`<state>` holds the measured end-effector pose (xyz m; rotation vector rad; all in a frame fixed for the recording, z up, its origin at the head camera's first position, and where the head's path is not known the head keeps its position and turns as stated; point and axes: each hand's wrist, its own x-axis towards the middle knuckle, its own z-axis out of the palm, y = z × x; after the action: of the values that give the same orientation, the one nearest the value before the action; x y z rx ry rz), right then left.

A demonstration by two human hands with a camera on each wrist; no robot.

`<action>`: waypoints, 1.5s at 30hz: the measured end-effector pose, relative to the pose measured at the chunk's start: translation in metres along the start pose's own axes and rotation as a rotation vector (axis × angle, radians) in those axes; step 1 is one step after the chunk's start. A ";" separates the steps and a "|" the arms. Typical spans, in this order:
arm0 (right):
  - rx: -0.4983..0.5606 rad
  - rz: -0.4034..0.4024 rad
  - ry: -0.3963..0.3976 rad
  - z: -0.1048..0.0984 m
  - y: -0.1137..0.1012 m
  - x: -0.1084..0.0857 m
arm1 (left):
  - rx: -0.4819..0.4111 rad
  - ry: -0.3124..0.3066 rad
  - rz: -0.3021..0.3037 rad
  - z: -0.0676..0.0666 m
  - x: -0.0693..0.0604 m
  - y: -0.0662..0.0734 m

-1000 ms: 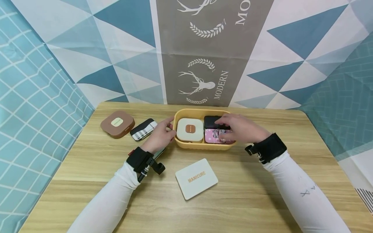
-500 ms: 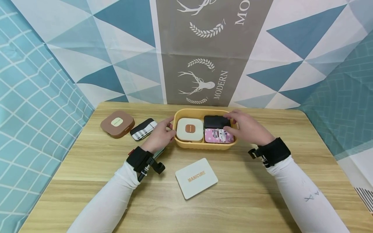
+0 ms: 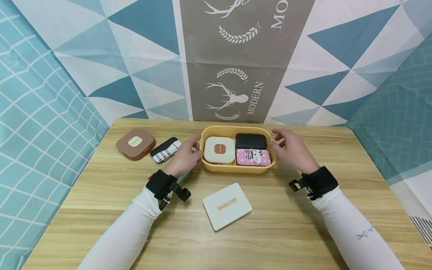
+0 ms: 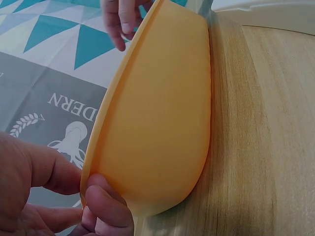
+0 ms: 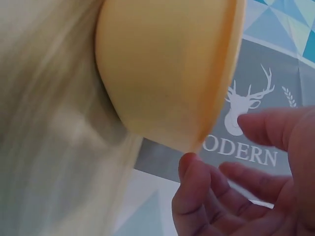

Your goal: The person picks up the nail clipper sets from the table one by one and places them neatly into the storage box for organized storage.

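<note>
Moved since the earlier frame: right hand (image 3: 293,150), from over black case (image 3: 251,141) and pink cat-printed case (image 3: 253,157) to the right end of yellow basket (image 3: 236,170). Fingers apart, with nothing held; cannot tell if touching the rim. At the left end, rim in pinch of left hand (image 3: 186,158). Inside the basket, near back edge of wooden table (image 3: 287,232): both cases, beside cream square case (image 3: 219,150).

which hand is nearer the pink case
Right: the right hand is by the basket, near the pink case; the left hand grips the basket's left end, beyond the white box.
</note>
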<state>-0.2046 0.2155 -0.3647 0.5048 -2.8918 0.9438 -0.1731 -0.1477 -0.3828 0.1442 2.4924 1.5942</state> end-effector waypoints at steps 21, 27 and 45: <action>0.344 0.211 -0.071 0.015 0.016 -0.016 | -0.029 -0.003 0.021 0.000 -0.001 -0.002; 0.380 0.221 -0.070 0.017 0.016 -0.017 | -0.040 -0.006 0.025 -0.001 -0.001 -0.002; 0.537 0.290 -0.063 0.022 0.018 -0.016 | -0.039 -0.011 0.018 0.000 0.001 -0.001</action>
<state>-0.1945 0.2208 -0.3956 0.1305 -2.7890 1.7941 -0.1737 -0.1483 -0.3834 0.1695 2.4567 1.6435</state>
